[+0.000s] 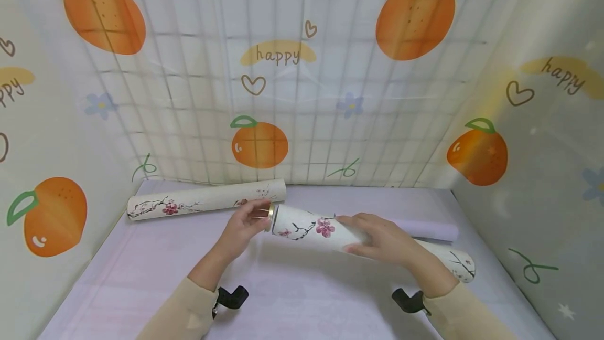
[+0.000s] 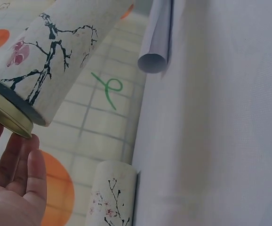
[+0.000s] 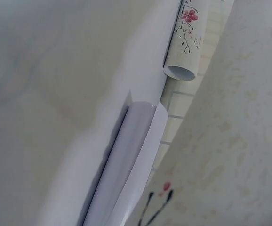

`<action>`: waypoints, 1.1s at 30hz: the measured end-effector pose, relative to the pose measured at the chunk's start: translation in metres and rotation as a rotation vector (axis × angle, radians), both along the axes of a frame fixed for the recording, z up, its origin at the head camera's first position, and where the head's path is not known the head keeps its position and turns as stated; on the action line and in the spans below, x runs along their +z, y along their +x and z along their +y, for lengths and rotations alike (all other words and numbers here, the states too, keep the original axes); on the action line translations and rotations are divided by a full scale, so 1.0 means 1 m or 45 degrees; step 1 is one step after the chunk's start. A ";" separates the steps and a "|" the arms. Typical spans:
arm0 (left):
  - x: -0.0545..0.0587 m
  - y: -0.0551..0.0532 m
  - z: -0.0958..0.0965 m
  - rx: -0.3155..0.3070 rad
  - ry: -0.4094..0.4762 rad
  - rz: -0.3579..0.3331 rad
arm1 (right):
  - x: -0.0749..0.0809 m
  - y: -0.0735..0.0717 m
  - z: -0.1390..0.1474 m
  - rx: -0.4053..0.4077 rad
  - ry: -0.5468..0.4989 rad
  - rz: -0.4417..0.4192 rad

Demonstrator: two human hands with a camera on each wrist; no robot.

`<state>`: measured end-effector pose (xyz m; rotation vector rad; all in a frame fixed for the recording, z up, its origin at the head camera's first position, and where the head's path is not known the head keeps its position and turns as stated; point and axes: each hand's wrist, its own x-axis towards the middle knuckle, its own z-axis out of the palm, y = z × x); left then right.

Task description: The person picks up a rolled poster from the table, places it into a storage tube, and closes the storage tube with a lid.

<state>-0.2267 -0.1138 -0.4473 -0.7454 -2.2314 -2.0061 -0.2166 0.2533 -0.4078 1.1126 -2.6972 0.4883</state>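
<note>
Above the lilac tabletop [image 1: 302,298], find a blossom-printed tube [image 1: 302,230] gripped near mid-length by the right hand [image 1: 382,237], with thumb on the near side. At left, note the gold lid [image 2: 11,117] pinched in the left hand [image 1: 243,224] against the tube's dark rim; cannot tell whether fully seated. Runs lengthwise left to right, slanting toward the near side at right, with lidded end pointing left. Behind, note a second printed tube [image 1: 203,201], lying crosswise at left, and a lilac roll [image 1: 434,230] at right.
</note>
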 end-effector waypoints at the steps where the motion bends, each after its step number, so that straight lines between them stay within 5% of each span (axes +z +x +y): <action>1: 0.000 0.000 0.000 -0.003 0.000 0.002 | 0.000 0.000 0.000 -0.002 -0.002 -0.007; 22: -0.003 -0.001 0.003 -0.087 0.023 -0.054 | -0.005 0.001 -0.001 0.009 -0.018 -0.002; 33: -0.007 -0.004 -0.007 -0.215 0.048 -0.231 | -0.009 0.003 -0.001 -0.033 -0.016 -0.045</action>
